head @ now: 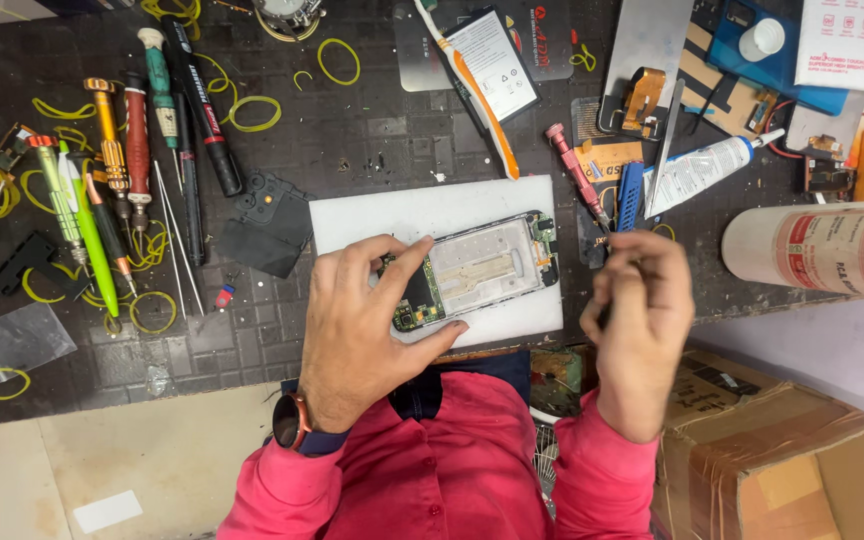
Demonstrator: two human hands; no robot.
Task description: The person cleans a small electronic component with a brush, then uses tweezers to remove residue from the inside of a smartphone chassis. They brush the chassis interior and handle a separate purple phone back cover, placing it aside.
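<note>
The opened phone [472,270] lies on a white pad [372,215] on the dark workbench [352,130]. The left hand [362,320] pinches the phone's near end between thumb and fingers. Right of the phone, the right hand [637,310] is curled around a thin dark tool [604,312], barely visible. Screwdrivers [117,150] lie well left of the pad.

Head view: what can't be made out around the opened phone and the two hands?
- Opened phone: its near-left end is covered by the left hand.
- Right hand: curled shut; whatever it grips is hidden apart from a dark tip.
- Circuit board: parts too small to identify.
- White cylinder: cut off by the right edge.
</note>
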